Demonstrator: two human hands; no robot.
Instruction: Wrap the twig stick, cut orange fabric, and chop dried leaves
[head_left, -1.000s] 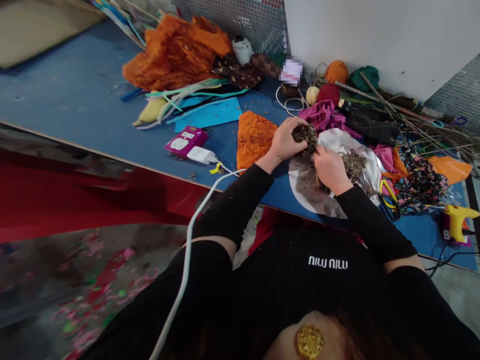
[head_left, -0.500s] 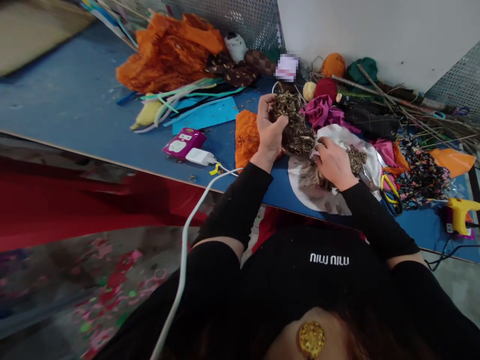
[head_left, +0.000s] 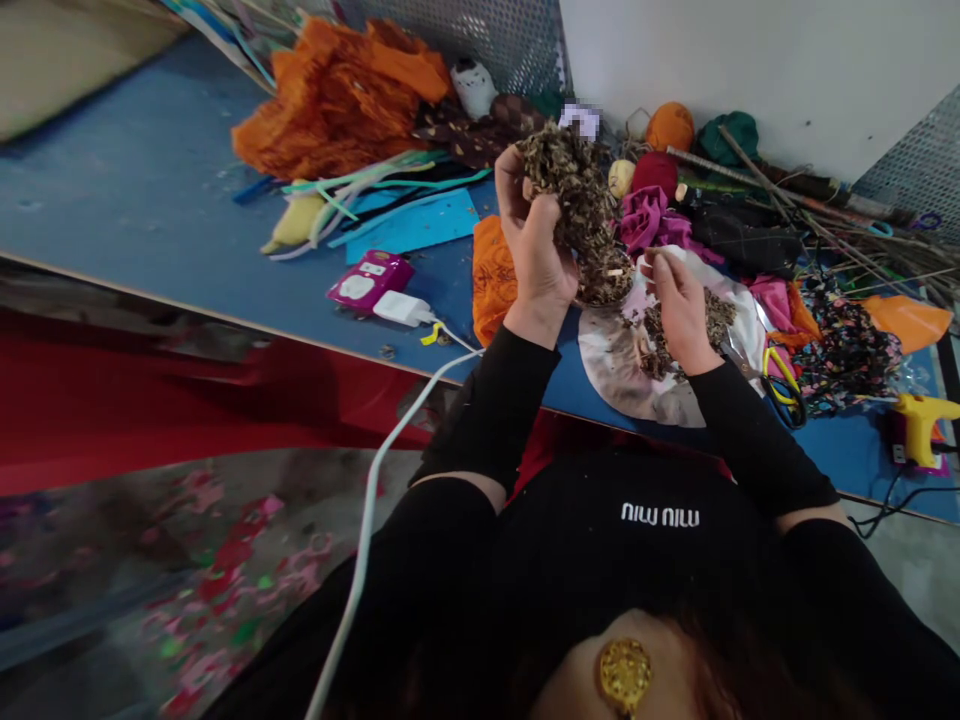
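Note:
My left hand (head_left: pixel 538 250) grips a bulky clump of dried brown plant bits (head_left: pixel 581 200), thumb in front and fingers curled round its left side. The clump is held up off the table, its lower end over the edge of a round white sheet (head_left: pixel 609 365). Just right of it, my right hand (head_left: pixel 684 315) has thumb and fingers pinched together; what is between them is too small to make out. Below that hand lies a loose heap of dried brown flakes (head_left: pixel 654 340) on white material, partly hidden by the hand.
Scissors with yellow and black handles (head_left: pixel 782 385) lie right of the heap. A yellow glue gun (head_left: pixel 922 425) sits at the right edge. Left are a purple power socket (head_left: pixel 369 280) with a white plug and cable (head_left: pixel 405 390). Orange cloth (head_left: pixel 337 100), coloured fabrics and sticks (head_left: pixel 832 205) line the back.
My left hand has raised and turned the clump slightly up and left. The right hand has lifted from the white material, its fingertips now pinched above the heap.

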